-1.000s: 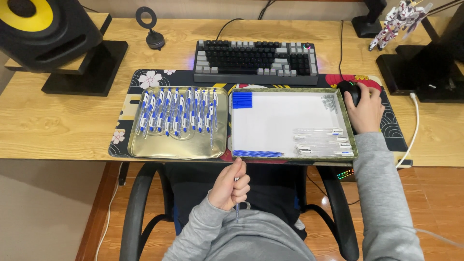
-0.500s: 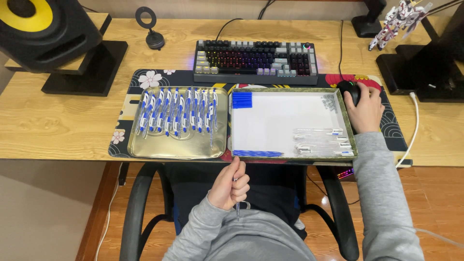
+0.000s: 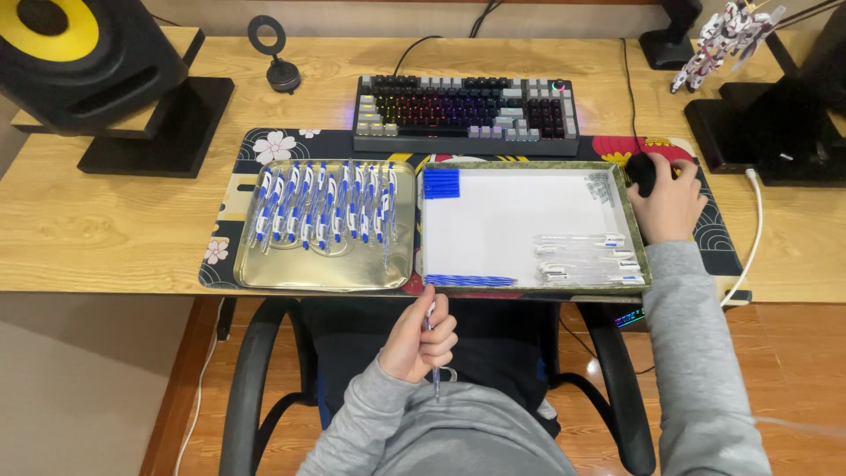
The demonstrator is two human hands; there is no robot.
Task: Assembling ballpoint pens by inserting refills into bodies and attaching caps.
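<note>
The pen (image 3: 433,353) could slip from the left hand (image 3: 419,339) and drop into the lap, since the fingers pinch only its upper part and the tip hangs free below them. That hand is curled in a loose fist below the desk edge, just under the white tray (image 3: 641,256), fingers closed around the pen. The right hand (image 3: 667,205) lies arched over a black mouse (image 3: 641,173), fingers draped forward across it.
</note>
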